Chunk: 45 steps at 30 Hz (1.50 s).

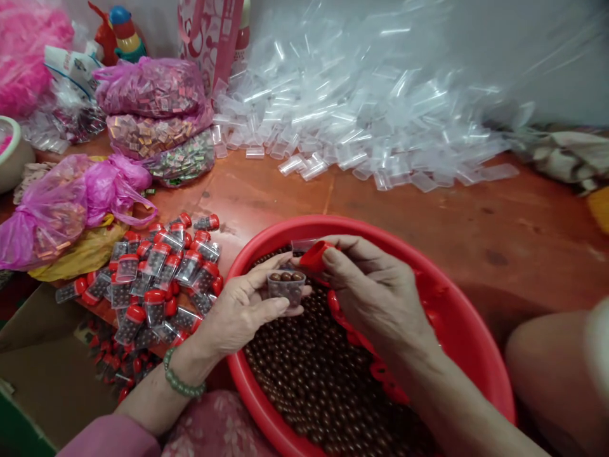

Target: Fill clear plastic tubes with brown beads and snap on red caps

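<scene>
My left hand [247, 304] holds a small clear plastic container [285, 293] upright, its open top showing several round brown balls. Close beside it, my right hand [380, 285] pinches a red cap [316, 256] between thumb and fingers; the cap is tilted and apart from the container's rim. Both hands are over a large red basin [476, 343]. A mass of small shiny brown balls [304, 374] fills much of the basin. More red caps [385, 374] lie along its right side, partly hidden by my right forearm.
Left of the basin lies a pile of filled, red-capped containers [157, 260], with more in a cardboard box [42, 362] below. Pink bags [152, 89] of small packets stand behind. Many clear containers [333, 127] are heaped along the wall. A bare knee [547, 355] is at right.
</scene>
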{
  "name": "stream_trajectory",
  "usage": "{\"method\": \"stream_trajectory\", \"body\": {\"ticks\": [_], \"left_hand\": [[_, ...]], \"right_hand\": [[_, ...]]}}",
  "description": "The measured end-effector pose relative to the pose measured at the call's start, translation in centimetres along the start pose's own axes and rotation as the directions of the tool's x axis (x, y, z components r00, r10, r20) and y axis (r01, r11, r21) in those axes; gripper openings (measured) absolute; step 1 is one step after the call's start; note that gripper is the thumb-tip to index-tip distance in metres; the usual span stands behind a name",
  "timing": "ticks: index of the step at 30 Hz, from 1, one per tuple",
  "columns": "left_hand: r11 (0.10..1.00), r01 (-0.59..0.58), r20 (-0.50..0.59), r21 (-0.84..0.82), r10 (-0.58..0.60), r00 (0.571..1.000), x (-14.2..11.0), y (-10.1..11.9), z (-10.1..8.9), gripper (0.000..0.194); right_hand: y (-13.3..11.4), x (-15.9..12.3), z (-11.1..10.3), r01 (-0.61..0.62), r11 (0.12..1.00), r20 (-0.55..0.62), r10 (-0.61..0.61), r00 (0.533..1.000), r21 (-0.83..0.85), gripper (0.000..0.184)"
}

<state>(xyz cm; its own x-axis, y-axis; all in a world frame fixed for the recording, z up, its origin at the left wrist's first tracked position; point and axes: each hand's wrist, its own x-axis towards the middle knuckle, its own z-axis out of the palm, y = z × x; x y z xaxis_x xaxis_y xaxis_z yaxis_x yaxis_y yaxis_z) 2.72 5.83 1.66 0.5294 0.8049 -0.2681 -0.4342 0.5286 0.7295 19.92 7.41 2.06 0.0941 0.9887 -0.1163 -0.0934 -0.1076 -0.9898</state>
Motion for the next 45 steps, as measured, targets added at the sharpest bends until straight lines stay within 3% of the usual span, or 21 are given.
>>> {"method": "stream_trajectory", "body": {"ticks": [3, 5, 11, 18, 24, 29, 34, 40, 45], "left_hand": [[0.999, 0.041, 0.040, 0.029, -0.042, 0.998, 0.2, 0.3, -0.3, 0.051], [0.998, 0.047, 0.066, 0.048, -0.050, 0.997, 0.4, 0.4, -0.3, 0.040], [0.994, 0.050, 0.115, 0.101, -0.062, 0.991, 0.8, 0.5, 0.0, 0.028], [0.987, 0.077, 0.125, 0.140, -0.095, 0.988, 0.9, 0.4, 0.0, 0.031], [0.984, 0.086, 0.098, 0.156, -0.102, 0.990, 1.0, 0.4, 0.0, 0.037], [0.974, 0.124, 0.061, 0.188, -0.138, 0.989, 0.9, 0.7, 0.4, 0.044], [0.980, 0.116, 0.076, 0.160, -0.129, 0.989, 0.9, 0.9, 0.5, 0.038], [0.983, 0.092, 0.089, 0.156, -0.107, 0.990, 1.0, 0.7, 0.3, 0.021], [0.988, 0.066, 0.068, 0.142, -0.076, 0.995, 1.1, 0.7, 0.1, 0.020]], "right_hand": [[-0.9, 0.7, -1.2, -0.065, 0.998, 0.040, 0.065, 0.997, 0.012, 0.025], [-1.6, 0.8, -1.6, -0.080, 0.994, 0.059, 0.084, 0.995, -0.068, 0.025], [-2.6, -0.1, -1.3, 0.062, 0.974, 0.151, -0.029, 0.988, -0.218, 0.034], [-2.3, -0.1, -1.3, 0.222, 0.926, 0.230, -0.155, 0.961, -0.305, 0.021], [-2.4, -0.2, -1.3, 0.513, 0.742, 0.410, -0.345, 0.844, -0.431, 0.027], [-3.0, -0.4, -1.2, 0.616, 0.638, 0.521, -0.367, 0.771, -0.462, 0.037], [-3.6, -0.5, -1.5, 0.580, 0.649, 0.539, -0.297, 0.788, -0.492, 0.035], [-2.8, -0.3, -1.9, 0.586, 0.642, 0.535, -0.306, 0.788, -0.495, 0.042], [-2.9, -0.4, -3.0, 0.581, 0.622, 0.529, -0.296, 0.795, -0.525, 0.042]]}}
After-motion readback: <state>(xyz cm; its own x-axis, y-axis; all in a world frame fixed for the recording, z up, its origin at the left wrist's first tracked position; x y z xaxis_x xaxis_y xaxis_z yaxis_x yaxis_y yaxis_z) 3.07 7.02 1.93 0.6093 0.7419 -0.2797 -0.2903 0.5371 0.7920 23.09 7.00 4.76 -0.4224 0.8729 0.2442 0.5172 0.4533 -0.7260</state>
